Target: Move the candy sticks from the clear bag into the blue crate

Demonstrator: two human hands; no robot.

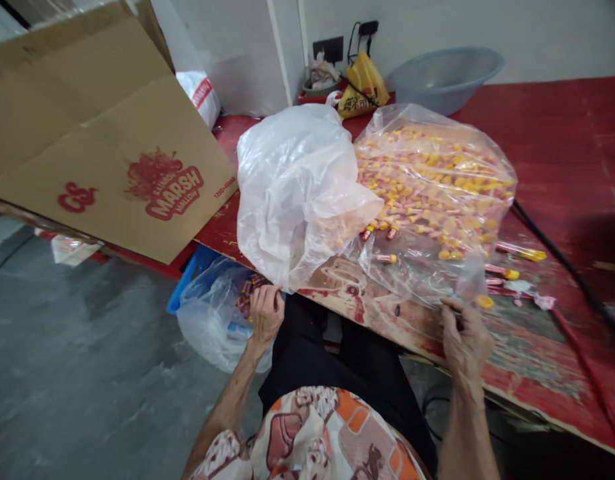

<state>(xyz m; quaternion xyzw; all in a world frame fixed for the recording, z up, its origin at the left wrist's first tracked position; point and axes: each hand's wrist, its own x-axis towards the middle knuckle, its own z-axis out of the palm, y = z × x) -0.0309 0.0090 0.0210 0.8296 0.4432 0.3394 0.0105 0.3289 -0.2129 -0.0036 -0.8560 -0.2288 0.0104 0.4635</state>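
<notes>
- Room: pale wall (547, 33) behind with a dark socket panel (328, 50); grey floor (112, 360) at left.
- Surface: red bench (552, 147), paint worn down to bare wood along the near edge. A dark cable (562, 260) crosses its right side.
- Main item: clear bag (437, 177) of yellow-capped tubes, lying on the bench in front of the person, right of a white plastic bag (297, 173) and touching it. Contents of the white one: cannot tell.
- Loose stock: a few tubes (522, 253) lie beside the clear bag at right, with a yellow cap (485, 302) near the bench edge.
- Below the edge, left: blue tub (190, 277) with a clear liner (202, 333) spilling over its rim; small dark-pink pieces (247, 293) inside.
- Left hand (267, 313): at the bench edge over the tub; fingers curled downward, hold not visible.
- Right hand (464, 340): at the near edge of the clear bag; fingers half bent, thumb close to them. Whether they pinch the film cannot be told.
- Progress (judgement): mid-run. Many capped tubes sit in the clear bag, the strays outside it are unsorted; whether the bag is being filled or emptied is unclear.
- Surroundings: printed cardboard box (87, 147) at left; yellow bag (364, 87) and blue-grey basin (452, 73) at the back.
</notes>
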